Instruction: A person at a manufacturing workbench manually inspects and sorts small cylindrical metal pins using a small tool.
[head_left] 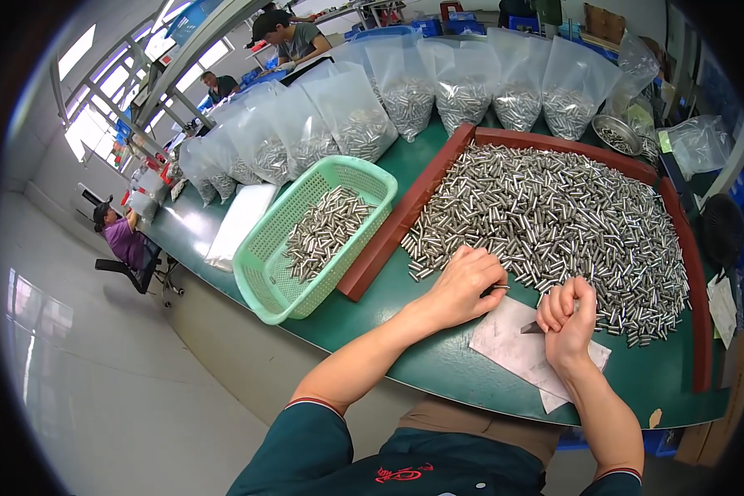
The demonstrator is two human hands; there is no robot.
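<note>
My left hand [469, 285] is closed at the near edge of a broad pile of small metal pins [554, 219], with one metal pin [502, 287] pinched between thumb and fingers. My right hand [569, 318] is wrapped round a small tool [531, 328]; only its dark, flat tip sticks out past the fist, and the handle is hidden. Under the hands lies a whitish, stained sheet [512, 335] on the green tabletop. Left of the pile stands a light green plastic basket [260, 248], partly filled with similar pins [329, 231].
Red-brown wooden rails [401, 219] border the pile. Clear plastic bags of pins [409, 99] line the table's back. A metal bowl [616, 135] sits at the back right. A white packet [241, 223] lies beside the basket. Other people [293, 41] sit farther off.
</note>
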